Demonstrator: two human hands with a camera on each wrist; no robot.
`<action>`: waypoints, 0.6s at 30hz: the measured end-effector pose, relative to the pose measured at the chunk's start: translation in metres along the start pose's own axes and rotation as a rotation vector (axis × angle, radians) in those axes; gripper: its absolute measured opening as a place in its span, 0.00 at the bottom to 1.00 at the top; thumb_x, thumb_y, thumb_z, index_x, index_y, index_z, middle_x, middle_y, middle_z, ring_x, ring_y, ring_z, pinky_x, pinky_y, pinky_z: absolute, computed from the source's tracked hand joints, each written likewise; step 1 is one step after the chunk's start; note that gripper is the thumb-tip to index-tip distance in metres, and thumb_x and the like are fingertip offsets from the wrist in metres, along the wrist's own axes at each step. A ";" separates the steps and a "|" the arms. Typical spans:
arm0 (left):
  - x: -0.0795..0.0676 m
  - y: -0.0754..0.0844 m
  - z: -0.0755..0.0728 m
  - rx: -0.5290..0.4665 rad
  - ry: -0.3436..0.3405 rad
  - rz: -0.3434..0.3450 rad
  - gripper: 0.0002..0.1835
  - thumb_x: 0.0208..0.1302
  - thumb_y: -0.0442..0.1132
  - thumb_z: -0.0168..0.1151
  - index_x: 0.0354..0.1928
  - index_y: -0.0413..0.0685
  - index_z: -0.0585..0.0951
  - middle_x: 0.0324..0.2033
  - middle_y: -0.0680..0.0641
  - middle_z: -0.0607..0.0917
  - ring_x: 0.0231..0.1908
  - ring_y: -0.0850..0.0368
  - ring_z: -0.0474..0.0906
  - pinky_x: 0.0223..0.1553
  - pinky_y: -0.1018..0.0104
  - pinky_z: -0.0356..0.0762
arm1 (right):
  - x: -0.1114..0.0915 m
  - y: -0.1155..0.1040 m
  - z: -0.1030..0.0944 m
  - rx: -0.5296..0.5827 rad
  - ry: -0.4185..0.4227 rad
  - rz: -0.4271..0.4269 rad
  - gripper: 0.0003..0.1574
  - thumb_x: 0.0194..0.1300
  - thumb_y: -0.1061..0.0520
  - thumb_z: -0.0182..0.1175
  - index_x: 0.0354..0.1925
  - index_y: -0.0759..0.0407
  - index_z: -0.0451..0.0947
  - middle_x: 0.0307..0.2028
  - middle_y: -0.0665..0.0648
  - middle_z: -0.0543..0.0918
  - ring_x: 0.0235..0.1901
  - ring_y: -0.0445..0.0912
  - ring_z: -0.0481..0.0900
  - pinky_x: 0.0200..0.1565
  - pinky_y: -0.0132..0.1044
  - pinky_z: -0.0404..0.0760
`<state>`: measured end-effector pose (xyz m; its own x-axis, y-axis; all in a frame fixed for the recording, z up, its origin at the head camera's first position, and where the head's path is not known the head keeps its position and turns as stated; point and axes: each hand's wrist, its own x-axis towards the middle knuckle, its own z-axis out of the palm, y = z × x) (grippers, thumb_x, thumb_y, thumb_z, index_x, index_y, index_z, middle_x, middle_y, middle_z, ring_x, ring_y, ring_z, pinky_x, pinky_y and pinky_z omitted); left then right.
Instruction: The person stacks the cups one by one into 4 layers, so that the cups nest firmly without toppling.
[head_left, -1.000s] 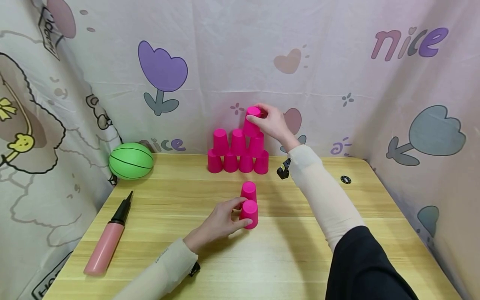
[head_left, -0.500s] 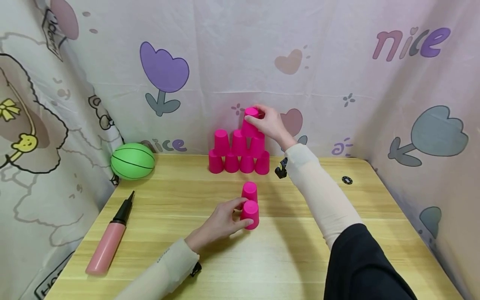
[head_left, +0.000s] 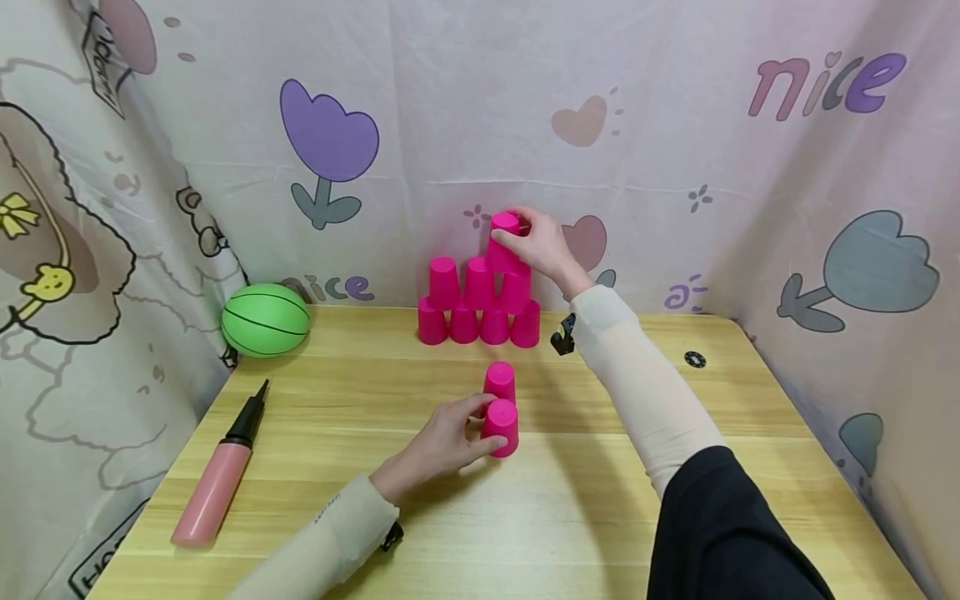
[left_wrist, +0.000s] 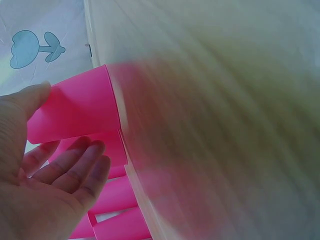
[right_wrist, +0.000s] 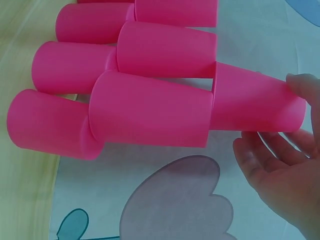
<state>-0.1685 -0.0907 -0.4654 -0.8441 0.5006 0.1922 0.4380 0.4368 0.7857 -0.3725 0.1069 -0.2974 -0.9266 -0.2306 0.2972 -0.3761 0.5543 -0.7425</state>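
Observation:
Upside-down pink cups form a stack at the back of the table, a bottom row of several cups (head_left: 462, 326) with three cups (head_left: 443, 285) above. My right hand (head_left: 542, 243) pinches another cup (head_left: 501, 250) near its base, thumb on one side and fingers on the other. In the right wrist view that cup (right_wrist: 257, 102) meets the tops of the second-row cups (right_wrist: 150, 111). Nearer the front, my left hand (head_left: 442, 442) pinches a cup (head_left: 501, 427) standing on the table, right in front of another upside-down cup (head_left: 499, 380).
A green ball (head_left: 265, 321) sits at the back left. A pink pump (head_left: 213, 492) with a black nozzle lies along the left side. One small black disc (head_left: 694, 359) lies at the right. Behind the wooden table (head_left: 585, 533) hangs a patterned cloth (head_left: 465, 100).
The right hand has shifted its cup very slightly left, onto the second row. The left hand and its cup have kept their place; the view moves a little.

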 end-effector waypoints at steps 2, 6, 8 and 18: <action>0.000 0.000 0.000 0.000 -0.001 0.000 0.30 0.63 0.41 0.77 0.67 0.53 0.78 0.55 0.54 0.87 0.52 0.57 0.84 0.57 0.55 0.88 | 0.000 0.000 0.000 -0.001 0.000 -0.001 0.32 0.71 0.46 0.66 0.69 0.54 0.76 0.56 0.58 0.84 0.52 0.51 0.81 0.51 0.42 0.83; 0.000 0.001 0.000 -0.005 -0.005 -0.001 0.30 0.64 0.41 0.77 0.67 0.52 0.78 0.55 0.53 0.87 0.52 0.56 0.84 0.57 0.54 0.88 | 0.000 0.000 0.000 -0.007 -0.003 -0.002 0.32 0.71 0.46 0.66 0.69 0.54 0.76 0.56 0.59 0.84 0.52 0.51 0.81 0.51 0.42 0.84; 0.000 0.001 0.000 -0.011 -0.005 -0.001 0.30 0.64 0.40 0.77 0.67 0.52 0.78 0.55 0.53 0.87 0.52 0.56 0.84 0.57 0.54 0.88 | 0.000 -0.001 0.000 -0.005 -0.005 0.003 0.32 0.71 0.46 0.66 0.69 0.53 0.76 0.57 0.58 0.84 0.52 0.51 0.81 0.51 0.43 0.84; 0.000 0.001 0.000 -0.003 -0.004 -0.002 0.30 0.64 0.40 0.77 0.67 0.51 0.77 0.56 0.52 0.87 0.52 0.55 0.84 0.57 0.54 0.87 | 0.000 -0.001 -0.001 0.011 -0.026 0.017 0.38 0.71 0.46 0.66 0.73 0.55 0.71 0.61 0.60 0.82 0.57 0.53 0.80 0.55 0.46 0.86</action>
<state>-0.1677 -0.0903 -0.4647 -0.8439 0.5023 0.1883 0.4351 0.4358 0.7879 -0.3716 0.1073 -0.2958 -0.9321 -0.2420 0.2694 -0.3605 0.5495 -0.7538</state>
